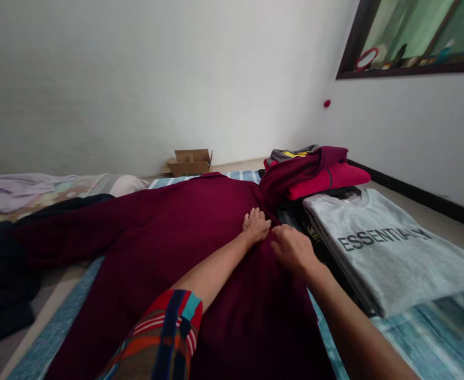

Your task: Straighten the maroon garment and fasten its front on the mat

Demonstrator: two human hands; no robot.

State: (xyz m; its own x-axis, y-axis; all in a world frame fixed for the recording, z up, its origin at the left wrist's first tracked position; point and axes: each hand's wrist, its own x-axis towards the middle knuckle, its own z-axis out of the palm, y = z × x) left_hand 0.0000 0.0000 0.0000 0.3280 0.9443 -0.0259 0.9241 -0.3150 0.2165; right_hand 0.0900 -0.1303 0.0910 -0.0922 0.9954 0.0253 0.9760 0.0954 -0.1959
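Note:
A maroon long-sleeved top (176, 227) lies spread out in front of me, its collar end away from me. One sleeve stretches left over dark clothing; the other runs up onto the folded pile at the right. My left hand (256, 225) rests flat on the top near its right shoulder, fingers stretched out. Just right of it, my right hand (294, 247) has its fingers curled on the fabric along the side edge, seemingly pinching it. Its fingertips are partly hidden.
Right of the top sits a stack with a grey ESSENTIALS shirt (390, 243) uppermost. Behind it are red folded clothes (330, 179). A small open cardboard box (191, 162) stands by the wall. Dark clothing (2, 279) and a pale cloth (18, 190) lie left, on blue patterned bedding (433, 338).

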